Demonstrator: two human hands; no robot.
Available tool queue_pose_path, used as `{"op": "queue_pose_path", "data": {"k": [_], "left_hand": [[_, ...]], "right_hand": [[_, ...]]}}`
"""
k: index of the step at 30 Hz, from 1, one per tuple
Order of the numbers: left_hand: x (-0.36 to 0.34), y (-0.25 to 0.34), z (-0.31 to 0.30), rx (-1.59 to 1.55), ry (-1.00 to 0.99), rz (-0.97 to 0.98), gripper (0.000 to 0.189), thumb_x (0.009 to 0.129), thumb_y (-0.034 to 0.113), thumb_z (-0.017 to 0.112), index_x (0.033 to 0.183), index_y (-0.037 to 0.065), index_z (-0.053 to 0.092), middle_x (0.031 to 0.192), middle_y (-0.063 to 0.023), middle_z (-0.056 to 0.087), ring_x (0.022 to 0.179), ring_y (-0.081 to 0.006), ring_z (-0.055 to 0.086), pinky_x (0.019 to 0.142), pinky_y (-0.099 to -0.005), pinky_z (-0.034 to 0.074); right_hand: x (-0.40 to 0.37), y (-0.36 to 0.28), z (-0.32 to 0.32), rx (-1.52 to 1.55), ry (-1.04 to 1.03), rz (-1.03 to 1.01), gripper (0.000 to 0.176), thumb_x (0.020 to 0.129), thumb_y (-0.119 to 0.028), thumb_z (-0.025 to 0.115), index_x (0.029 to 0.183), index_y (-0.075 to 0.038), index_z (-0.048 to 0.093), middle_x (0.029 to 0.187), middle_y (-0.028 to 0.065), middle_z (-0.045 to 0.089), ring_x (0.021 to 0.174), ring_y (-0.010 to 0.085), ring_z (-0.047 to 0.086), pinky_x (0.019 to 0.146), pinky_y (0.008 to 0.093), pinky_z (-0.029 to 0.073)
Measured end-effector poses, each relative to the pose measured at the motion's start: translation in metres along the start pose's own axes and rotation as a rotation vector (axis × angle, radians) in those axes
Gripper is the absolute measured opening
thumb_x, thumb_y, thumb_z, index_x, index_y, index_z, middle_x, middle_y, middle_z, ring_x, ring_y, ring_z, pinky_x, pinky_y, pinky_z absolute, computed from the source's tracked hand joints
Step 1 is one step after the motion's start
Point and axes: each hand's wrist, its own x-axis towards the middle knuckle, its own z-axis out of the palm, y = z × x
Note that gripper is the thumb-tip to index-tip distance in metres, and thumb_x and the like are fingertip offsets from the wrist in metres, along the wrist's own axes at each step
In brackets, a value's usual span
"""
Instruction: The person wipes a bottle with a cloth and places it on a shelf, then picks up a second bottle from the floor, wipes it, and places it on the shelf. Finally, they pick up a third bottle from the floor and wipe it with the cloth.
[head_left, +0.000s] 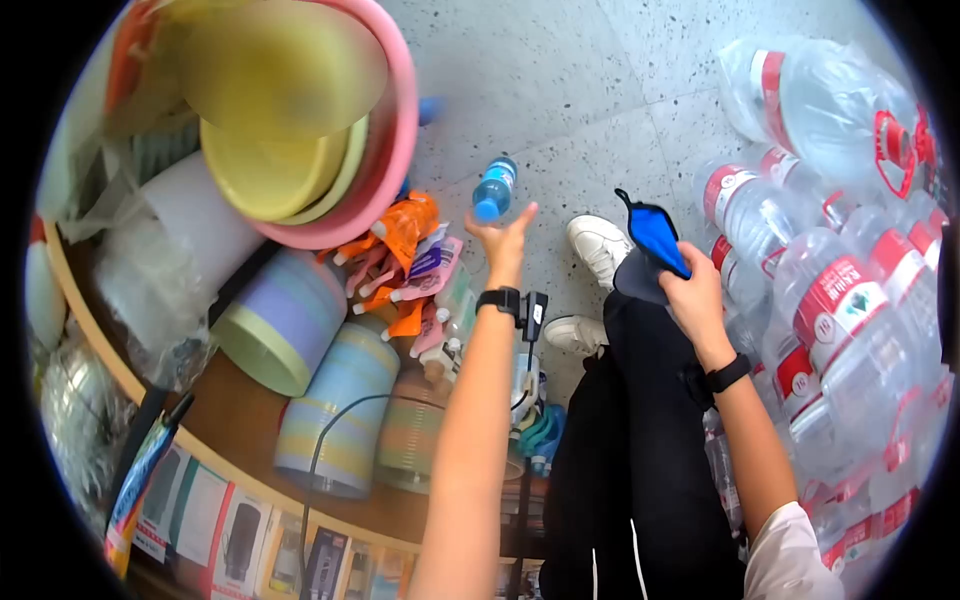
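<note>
My left hand reaches out over the floor with its thumb and fingers apart. Right at its fingertips is a small clear bottle with a blue cap and blue label, the cap end towards my palm. In my right hand is a black pouch with a bright blue inside, pinched at its lower edge between thumb and fingers. A small black loop sticks up from the pouch's far end. The pouch is held above my shoe and knee.
Large clear water bottles with red labels are stacked at the right. On the left, a wooden shelf holds striped bins and orange and pink pouch packs. A pink basin holds yellow ones. A black cable crosses the shelf.
</note>
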Motion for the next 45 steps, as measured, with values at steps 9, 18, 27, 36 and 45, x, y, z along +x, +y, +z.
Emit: {"op": "queue_pose_path", "data": {"k": [9, 18, 27, 36, 45], "left_hand": [[0.03, -0.007, 0.021, -0.208, 0.189, 0.239, 0.059, 0.072, 0.018, 0.085, 0.121, 0.005, 0.056, 0.119, -0.0128, 0.06, 0.105, -0.0259, 0.06, 0.095, -0.0375, 0.047], [-0.094, 0.037, -0.041, -0.024, 0.083, 0.486, 0.054, 0.071, 0.013, 0.084, 0.118, 0.003, 0.061, 0.108, -0.0086, 0.065, 0.099, -0.019, 0.062, 0.089, -0.0329, 0.049], [-0.391, 0.192, -0.238, 0.15, -0.043, 0.364, 0.056, 0.07, 0.015, 0.08, 0.121, 0.002, 0.061, 0.107, -0.0237, 0.069, 0.101, -0.0414, 0.067, 0.082, -0.0433, 0.054], [-0.614, 0.286, -0.424, 0.095, 0.129, 0.547, 0.027, 0.08, 0.031, 0.071, 0.093, 0.007, 0.065, 0.082, -0.0158, 0.07, 0.078, -0.0376, 0.068, 0.063, -0.0445, 0.052], [-0.742, 0.341, -0.513, -0.144, 0.409, 0.601, 0.048, 0.065, 0.028, 0.086, 0.103, 0.005, 0.067, 0.092, -0.0192, 0.07, 0.084, -0.0378, 0.069, 0.073, -0.0408, 0.056]], "right_hand": [[0.017, 0.0, 0.01, 0.547, -0.077, 0.18, 0.033, 0.09, -0.016, 0.057, 0.116, 0.003, 0.06, 0.099, 0.0092, 0.066, 0.093, 0.014, 0.058, 0.084, 0.0297, 0.046], [-0.051, -0.109, -0.044, 0.473, -0.246, 0.016, 0.049, 0.103, -0.039, 0.05, 0.121, 0.006, 0.056, 0.108, 0.0056, 0.06, 0.103, 0.0131, 0.052, 0.095, 0.0271, 0.039], [-0.276, -0.235, -0.129, 0.425, -0.687, -0.133, 0.053, 0.109, -0.047, 0.03, 0.117, -0.001, 0.055, 0.098, 0.004, 0.052, 0.094, 0.0129, 0.049, 0.087, 0.0278, 0.041], [-0.544, -0.37, -0.24, 0.056, -0.608, -1.084, 0.013, 0.087, -0.01, 0.064, 0.093, 0.0, 0.068, 0.099, 0.011, 0.056, 0.092, 0.0279, 0.049, 0.083, 0.0378, 0.039], [-0.612, -0.392, -0.257, 0.391, -0.746, -1.292, 0.037, 0.101, -0.02, 0.04, 0.09, 0.006, 0.062, 0.11, 0.0196, 0.059, 0.103, 0.0311, 0.056, 0.091, 0.0376, 0.041]]}}
